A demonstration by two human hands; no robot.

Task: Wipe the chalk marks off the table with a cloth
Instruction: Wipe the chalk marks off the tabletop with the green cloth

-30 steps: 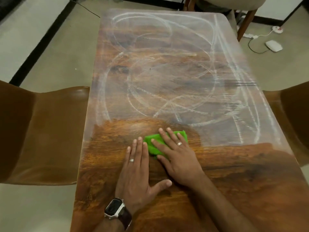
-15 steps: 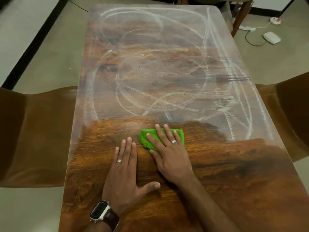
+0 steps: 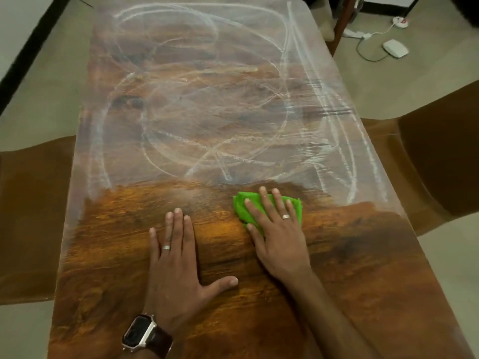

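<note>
A long wooden table [image 3: 363, 294] fills the view. White chalk marks [image 3: 207, 120], loops and smears, cover its far two thirds, while the near third shows bare glossy wood. A bright green cloth [image 3: 242, 207] lies at the border between the two. My right hand [image 3: 278, 237] presses flat on the cloth with fingers spread, hiding most of it. My left hand [image 3: 176, 268] rests flat on bare wood to the cloth's left, fingers apart, holding nothing. A watch sits on that wrist.
Brown chairs stand at the left [image 3: 31, 216] and right [image 3: 435, 164] sides of the table. On the floor at the far right lie a white device [image 3: 395, 48] and a cable. A wooden chair leg [image 3: 342, 24] stands by the far right corner.
My right hand has slid the green cloth to the right along the edge of the chalked area. My left hand stays flat on the wood.
</note>
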